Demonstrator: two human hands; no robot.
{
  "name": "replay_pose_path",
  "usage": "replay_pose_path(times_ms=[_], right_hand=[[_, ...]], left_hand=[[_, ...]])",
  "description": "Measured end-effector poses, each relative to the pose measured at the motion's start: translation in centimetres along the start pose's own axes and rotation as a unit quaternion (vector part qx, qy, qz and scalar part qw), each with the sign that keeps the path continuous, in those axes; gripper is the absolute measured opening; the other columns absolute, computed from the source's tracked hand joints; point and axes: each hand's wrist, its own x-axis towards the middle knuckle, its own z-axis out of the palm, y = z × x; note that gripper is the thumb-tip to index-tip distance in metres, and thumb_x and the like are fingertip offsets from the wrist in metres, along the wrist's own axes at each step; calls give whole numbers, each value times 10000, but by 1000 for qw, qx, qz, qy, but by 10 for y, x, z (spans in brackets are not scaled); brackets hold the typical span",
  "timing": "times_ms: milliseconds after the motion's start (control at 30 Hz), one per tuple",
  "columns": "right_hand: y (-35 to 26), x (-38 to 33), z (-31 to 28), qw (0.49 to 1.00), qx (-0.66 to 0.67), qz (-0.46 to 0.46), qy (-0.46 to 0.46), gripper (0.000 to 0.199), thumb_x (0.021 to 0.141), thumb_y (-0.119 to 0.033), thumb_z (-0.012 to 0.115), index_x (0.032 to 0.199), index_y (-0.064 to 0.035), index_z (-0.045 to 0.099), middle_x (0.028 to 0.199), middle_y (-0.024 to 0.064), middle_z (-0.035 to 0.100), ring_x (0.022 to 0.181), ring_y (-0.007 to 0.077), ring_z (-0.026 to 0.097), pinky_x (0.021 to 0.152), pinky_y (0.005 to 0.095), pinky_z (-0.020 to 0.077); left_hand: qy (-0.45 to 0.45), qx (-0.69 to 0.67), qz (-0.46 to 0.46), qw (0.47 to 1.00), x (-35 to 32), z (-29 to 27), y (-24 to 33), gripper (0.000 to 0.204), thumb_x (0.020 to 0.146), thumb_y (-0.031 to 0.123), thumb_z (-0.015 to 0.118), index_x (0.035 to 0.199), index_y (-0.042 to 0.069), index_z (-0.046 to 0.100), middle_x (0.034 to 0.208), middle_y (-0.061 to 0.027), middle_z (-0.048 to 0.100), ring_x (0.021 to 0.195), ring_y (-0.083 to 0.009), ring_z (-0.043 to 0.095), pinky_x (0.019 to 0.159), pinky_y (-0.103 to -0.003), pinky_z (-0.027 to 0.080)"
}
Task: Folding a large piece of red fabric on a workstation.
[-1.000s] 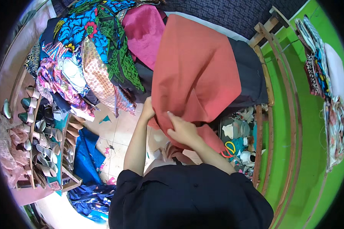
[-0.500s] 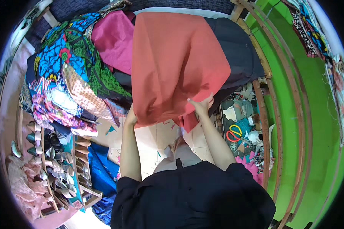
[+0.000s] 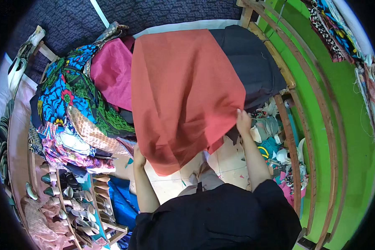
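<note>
A large coral-red cloth (image 3: 183, 83) lies over a dark fabric-covered surface and hangs off its near side toward me. My left hand (image 3: 139, 156) is closed on the cloth's lower left edge, its fingers partly behind the fabric. At the right corner, my right hand (image 3: 243, 121) pinches the cloth's edge, thumb on top. Between my hands the cloth sags in soft folds, and its lowest edge hangs above the tiled floor. Black fabric (image 3: 254, 66) shows from under it on the right, and a magenta cloth (image 3: 111, 68) lies against its left side.
Patterned fabrics (image 3: 66, 96) are heaped at the left. Below them stands a rack of shoes (image 3: 81, 208) beside blue cloth (image 3: 123, 198). Wooden rails (image 3: 293, 158) run along the green wall at right. Yellow-handled scissors (image 3: 262, 152) lie among scraps, partly hidden by my right forearm.
My right hand has moved right, from the cloth's lower edge to its right corner. The cloth's near edge is spread wider and hangs lower in view. My left hand still grips its side.
</note>
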Motion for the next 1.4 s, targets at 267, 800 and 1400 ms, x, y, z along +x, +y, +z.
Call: replay_pose_path(times_ms=[267, 800, 1400], right_hand=[[37, 4, -72, 968, 216, 25, 126, 350, 928, -258, 397, 809, 30, 557, 705, 95, 562, 676, 174, 513, 642, 307, 406], [-5, -26, -47, 815, 427, 228, -319, 543, 687, -159, 699, 1151, 17, 478, 1072, 95, 573, 972, 207, 555, 879, 313, 403], [32, -96, -42, 820, 484, 245, -180, 465, 827, -183, 584, 1218, 2, 414, 1170, 96, 515, 1051, 193, 507, 895, 310, 397]], left_hand=[[127, 44, -40, 990, 11, -42, 19, 365, 898, 267, 458, 1103, -33, 486, 966, -118, 551, 900, -172, 532, 789, -287, 421], [279, -109, 63, 952, 13, 16, -67, 386, 763, 29, 565, 1090, 23, 359, 1025, -87, 437, 922, -178, 466, 842, -274, 375], [238, 61, 41, 968, -28, 24, -104, 321, 911, 160, 389, 1090, -85, 493, 1038, -169, 558, 947, -224, 513, 856, -309, 371]])
